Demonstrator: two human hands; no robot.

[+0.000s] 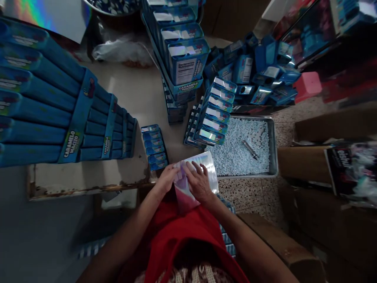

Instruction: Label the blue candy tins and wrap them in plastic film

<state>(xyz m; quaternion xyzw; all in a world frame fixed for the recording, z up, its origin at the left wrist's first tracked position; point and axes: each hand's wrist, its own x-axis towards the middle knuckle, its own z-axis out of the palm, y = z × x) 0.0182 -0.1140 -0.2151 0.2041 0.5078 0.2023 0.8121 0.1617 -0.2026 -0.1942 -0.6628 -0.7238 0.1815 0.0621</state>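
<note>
A shiny iridescent sheet (211,169), apparently of labels, lies tilted over the lap in front of the red apron. My left hand (167,177) is closed on its left edge, fingers at the upper corner. Across the middle of the sheet, my right hand (199,183) has its fingers bent, thumb and forefinger together at the small pale rectangles near the left hand. Whether a label has come loose between the fingertips is hidden. Just beyond my left hand stands a short row of small blue boxes (155,148) on the table edge.
Blue boxes marked "Caramelo Macizo" (72,143) are stacked on the table (123,173) at left. More rows of blue boxes (213,114) stand ahead. A metal tray (276,157) of white pellets with a metal tool (250,149) lies at right, near cardboard boxes (306,165).
</note>
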